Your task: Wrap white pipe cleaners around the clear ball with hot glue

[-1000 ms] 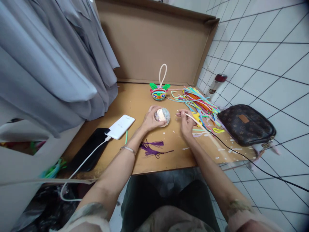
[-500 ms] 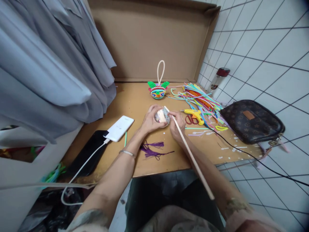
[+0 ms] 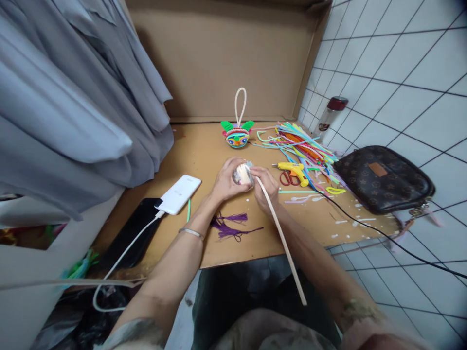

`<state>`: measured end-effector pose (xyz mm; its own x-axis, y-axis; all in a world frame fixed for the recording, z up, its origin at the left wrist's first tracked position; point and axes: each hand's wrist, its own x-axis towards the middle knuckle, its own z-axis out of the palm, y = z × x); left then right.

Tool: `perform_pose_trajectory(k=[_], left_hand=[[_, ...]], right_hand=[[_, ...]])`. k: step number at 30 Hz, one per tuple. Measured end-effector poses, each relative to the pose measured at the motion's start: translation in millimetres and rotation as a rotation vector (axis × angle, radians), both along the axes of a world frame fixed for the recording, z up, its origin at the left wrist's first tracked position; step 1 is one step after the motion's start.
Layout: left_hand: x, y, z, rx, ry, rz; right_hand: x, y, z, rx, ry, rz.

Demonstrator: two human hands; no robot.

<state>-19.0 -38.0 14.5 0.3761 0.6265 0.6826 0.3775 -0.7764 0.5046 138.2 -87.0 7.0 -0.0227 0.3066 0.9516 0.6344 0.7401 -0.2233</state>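
My left hand (image 3: 226,181) is wrapped round a small rounded piece (image 3: 242,175), pale and striped in front with a greyish, shiny edge. My right hand (image 3: 265,187) pinches a long cream pipe cleaner (image 3: 279,228) close to its upper end, at the right side of that piece. The pipe cleaner's free length hangs down over my right forearm toward my lap. Whether its tip touches the piece is hidden by my fingers. Below my hands, purple tassels (image 3: 229,226) lie on the table. Behind them stands a colourful animal-head ornament (image 3: 238,138) with green ears and a cream loop.
Right of my hands lie a yellow glue gun (image 3: 294,170), red-handled scissors (image 3: 288,179) and a pile of coloured pipe cleaners (image 3: 302,141). A brown handbag (image 3: 385,180) and a bottle (image 3: 331,115) stand farther right. At left are a white power bank (image 3: 180,194) and a black phone (image 3: 133,236).
My right fingers have closed in on the rounded piece, covering the pipe cleaner's upper tip. The pipe cleaner's hanging end has swung a little left.
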Motion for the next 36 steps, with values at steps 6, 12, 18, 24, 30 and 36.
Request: perform_pose_trajectory(k=[6,12,18,24,30,36], left_hand=[[0.3,1.0,-1.6,0.042,-0.017,-0.02],[0.7,-1.3,0.5,0.038,0.024,0.001],[2.4,-3.3,2.7,0.028,0.011,0.003],[3.5,-3.5,2.0,0.036,0.018,0.004],[2.7,-3.0,2.5,0.049,0.019,-0.003],[2.6,-3.0,3.2,0.053,0.014,-0.026]], right_hand=[[-0.3,2.3,-3.5,0.005,-0.031,-0.024],[-0.3,0.8,-5.5,-0.007,-0.096,-0.062],[-2.6,-0.5,-4.9,-0.023,-0.173,-0.128],[-2.3,0.2,-3.5,-0.004,-0.153,-0.145],[-1.9,1.1,-4.7,0.021,-0.148,-0.133],[-2.3,4.0,-9.2,-0.016,-0.136,-0.141]])
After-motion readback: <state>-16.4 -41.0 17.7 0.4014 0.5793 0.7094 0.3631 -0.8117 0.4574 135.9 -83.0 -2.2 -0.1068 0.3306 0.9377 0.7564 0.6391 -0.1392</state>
